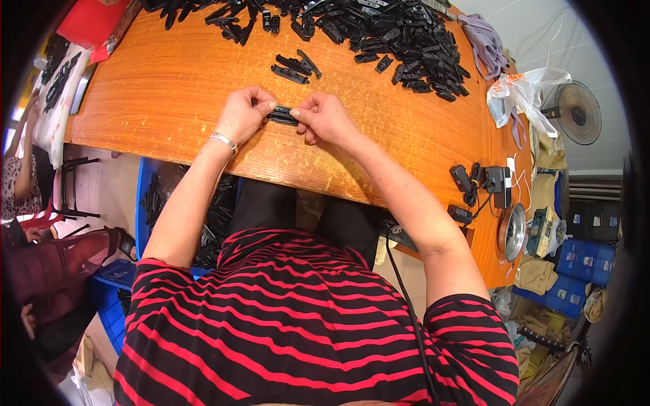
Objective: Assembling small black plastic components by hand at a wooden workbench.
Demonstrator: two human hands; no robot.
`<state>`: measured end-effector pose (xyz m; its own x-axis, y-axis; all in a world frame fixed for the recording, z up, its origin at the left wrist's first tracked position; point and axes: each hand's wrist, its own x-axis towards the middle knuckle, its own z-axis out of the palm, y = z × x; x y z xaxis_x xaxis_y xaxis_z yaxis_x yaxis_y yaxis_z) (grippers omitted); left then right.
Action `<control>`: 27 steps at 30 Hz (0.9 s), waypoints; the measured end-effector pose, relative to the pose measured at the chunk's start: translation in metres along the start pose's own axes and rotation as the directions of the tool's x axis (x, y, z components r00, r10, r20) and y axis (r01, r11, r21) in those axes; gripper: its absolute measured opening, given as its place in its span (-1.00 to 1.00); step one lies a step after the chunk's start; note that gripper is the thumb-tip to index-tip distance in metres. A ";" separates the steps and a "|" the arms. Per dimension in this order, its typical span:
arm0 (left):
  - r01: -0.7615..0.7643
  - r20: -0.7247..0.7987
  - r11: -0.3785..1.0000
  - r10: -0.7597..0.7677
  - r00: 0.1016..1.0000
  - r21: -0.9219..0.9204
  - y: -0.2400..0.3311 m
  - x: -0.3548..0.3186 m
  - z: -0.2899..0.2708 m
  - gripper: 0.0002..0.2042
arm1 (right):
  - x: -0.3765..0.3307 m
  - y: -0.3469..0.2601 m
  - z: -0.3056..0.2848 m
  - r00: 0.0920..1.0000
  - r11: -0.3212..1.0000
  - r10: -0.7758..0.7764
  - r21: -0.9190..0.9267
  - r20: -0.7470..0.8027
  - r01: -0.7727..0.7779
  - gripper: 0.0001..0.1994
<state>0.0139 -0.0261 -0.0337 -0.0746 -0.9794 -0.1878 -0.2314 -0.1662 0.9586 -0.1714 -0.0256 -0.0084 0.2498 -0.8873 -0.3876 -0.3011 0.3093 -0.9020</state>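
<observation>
- Both hands meet over the near middle of the orange wooden counter (169, 101); the left hand (245, 114) and the right hand (325, 118) each pinch one end of a small black plastic clip-like part (282, 116), fingers closed on it, thumbs on top.
- The part sits just above the counter between the fingertips, roughly level; whether it is one piece or two being pressed together is too small to tell.
- To do this step well, as I judge it, the grip belongs at the very ends, so the middle stays free and any joint can be seen.
- Pressure should run straight along the part's length; a twist could likely skew the fit or let it spring out.
- Working low over the counter means a slip drops the part only a little way.
- A few loose black plastic pieces (294, 66) lie just beyond the hands, and a large heap of black plastic parts (379, 30) fills the far edge, within easy reach.
- A blue plastic crate (143, 196) holding more black pieces stands under the near left edge, by the left elbow.
</observation>
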 end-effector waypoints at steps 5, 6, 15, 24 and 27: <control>-0.033 -0.009 0.994 0.034 0.999 0.102 -0.006 0.001 -0.001 -0.92 | 0.003 -0.010 -0.003 0.998 0.992 0.042 -0.124 0.054 -0.035 -0.82; -0.030 -0.008 0.995 0.031 0.999 0.100 -0.007 0.000 -0.001 -0.92 | 0.003 -0.011 -0.003 0.997 0.991 0.045 -0.125 0.055 -0.038 -0.82; -0.110 0.000 0.922 0.118 0.993 0.371 -0.003 0.000 -0.001 -0.88 | 0.008 -0.009 -0.005 1.000 0.924 -0.001 -0.382 0.029 0.012 -0.76; -0.136 -0.025 0.902 0.160 0.987 0.409 -0.002 -0.006 -0.005 -0.90 | 0.009 0.007 -0.005 0.993 0.912 -0.117 -0.398 -0.013 0.102 -0.74; -0.074 0.037 0.951 0.066 0.997 0.300 -0.013 -0.036 -0.030 -0.90 | -0.001 0.007 -0.005 0.975 0.821 -0.194 -0.527 0.108 0.221 -0.75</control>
<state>0.0486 0.0082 -0.0331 -0.1255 -0.9832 -0.1323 -0.5053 -0.0514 0.8614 -0.1788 -0.0242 -0.0134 0.4014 -0.8881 -0.2237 -0.6767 -0.1230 -0.7259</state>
